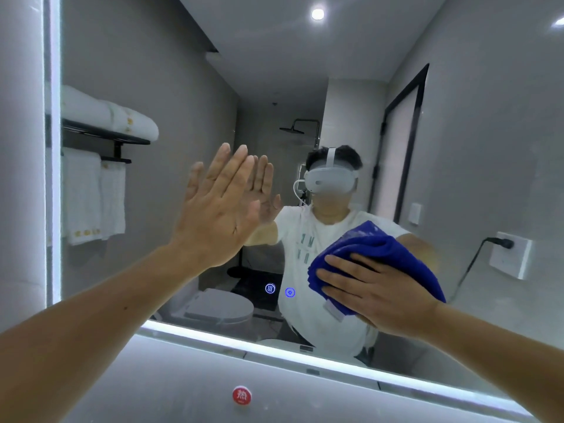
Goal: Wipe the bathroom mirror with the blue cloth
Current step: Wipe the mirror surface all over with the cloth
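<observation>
Blue bunched cloth [375, 248] is pressed against the large lit bathroom mirror [457, 148], low and right of centre, by the right hand [375, 294], fingers [341, 261] spread over it. The left hand [216, 215] is laid on the glass, fingers straight and together. Wiping is judged underway; how much is cleaned cannot be told.

The person wears a white headset [331, 180] with a smooth, rounded front that covers the eyes, held by a white strap [331, 155] running over the top of the head. A thin white cable [295, 190] loops out from one side of the headset and hangs down towards the chest. The T-shirt [305, 319] is white, short-sleeved and round-necked, with dark teal lettering [306, 248] in stacked rows on the front, too blurred to read. The hair is short. Both forearms are uncovered, and the left hand [218, 209] and right hand [378, 296] are bare as well.
</observation>
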Motion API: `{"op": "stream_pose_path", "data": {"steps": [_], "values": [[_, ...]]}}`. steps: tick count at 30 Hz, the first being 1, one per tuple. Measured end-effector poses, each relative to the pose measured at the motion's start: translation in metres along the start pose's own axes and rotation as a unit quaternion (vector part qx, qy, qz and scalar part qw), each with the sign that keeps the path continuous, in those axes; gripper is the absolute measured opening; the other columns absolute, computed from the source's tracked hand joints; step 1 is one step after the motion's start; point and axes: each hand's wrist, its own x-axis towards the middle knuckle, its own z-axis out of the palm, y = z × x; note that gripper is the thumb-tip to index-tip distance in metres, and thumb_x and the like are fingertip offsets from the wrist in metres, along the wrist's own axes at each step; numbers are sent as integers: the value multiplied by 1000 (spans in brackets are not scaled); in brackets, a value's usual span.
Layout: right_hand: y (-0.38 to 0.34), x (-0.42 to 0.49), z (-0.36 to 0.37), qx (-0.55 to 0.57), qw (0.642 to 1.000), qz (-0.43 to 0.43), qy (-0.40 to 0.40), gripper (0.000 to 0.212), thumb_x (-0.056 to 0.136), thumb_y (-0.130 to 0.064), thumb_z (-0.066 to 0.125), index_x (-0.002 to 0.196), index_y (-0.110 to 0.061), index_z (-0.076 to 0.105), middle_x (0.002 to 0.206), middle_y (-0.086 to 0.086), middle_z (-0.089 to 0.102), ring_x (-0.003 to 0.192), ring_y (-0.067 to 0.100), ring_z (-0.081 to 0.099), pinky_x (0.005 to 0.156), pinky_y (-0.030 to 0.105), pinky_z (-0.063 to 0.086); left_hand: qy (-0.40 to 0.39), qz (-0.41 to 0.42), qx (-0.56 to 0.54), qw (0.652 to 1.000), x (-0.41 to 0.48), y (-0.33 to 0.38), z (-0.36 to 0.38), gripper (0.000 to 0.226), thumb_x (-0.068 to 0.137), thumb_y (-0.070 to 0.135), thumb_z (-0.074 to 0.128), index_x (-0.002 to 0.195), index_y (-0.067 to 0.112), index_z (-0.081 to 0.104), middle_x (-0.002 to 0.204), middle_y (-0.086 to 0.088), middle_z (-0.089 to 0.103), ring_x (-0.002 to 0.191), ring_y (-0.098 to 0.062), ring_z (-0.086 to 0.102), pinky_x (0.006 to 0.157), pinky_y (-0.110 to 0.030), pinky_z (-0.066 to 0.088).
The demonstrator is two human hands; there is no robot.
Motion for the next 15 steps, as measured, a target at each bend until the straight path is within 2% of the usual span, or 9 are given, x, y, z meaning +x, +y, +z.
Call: {"op": "stream_pose_path", "data": {"steps": [3,5,9,13,15], "values": [[-7,40,-11,-8,1000,-5,0,54,95,-25,54,147,-18,43,155,3,38,145,29,29,119,48,19,-11,-13,4,1000,-6,-10,9,75,97,59,1,156,14,15,164,0,8,152,-17,1,121,-49,8],[-13,81,-16,-9,999,-23,22,51,97,-25,48,148,-19,41,156,2,36,146,29,26,119,49,17,-5,-22,1,1000,-11,-18,10,68,100,52,10,156,15,12,164,2,5,152,-16,-1,121,-50,9],[-28,167,-32,-3,996,-50,74,49,96,-23,45,145,-19,45,153,3,41,144,31,30,118,50,19,16,-26,30,999,-26,-44,-2,65,99,43,25,156,14,17,164,-2,9,152,-18,2,122,-50,10],[-52,227,-38,-8,996,-54,70,55,100,-24,48,152,-22,31,160,0,27,149,30,15,121,50,5,23,-46,63,997,-40,-75,-20,64,99,41,27,157,15,16,165,-1,9,152,-18,2,123,-44,4],[-50,229,-40,9,995,-50,87,54,98,-22,51,150,-23,36,159,-1,31,148,28,19,121,48,5,18,-47,75,996,-41,-82,-26,65,99,42,27,157,15,15,165,-2,9,152,-18,1,123,-46,5]]}}
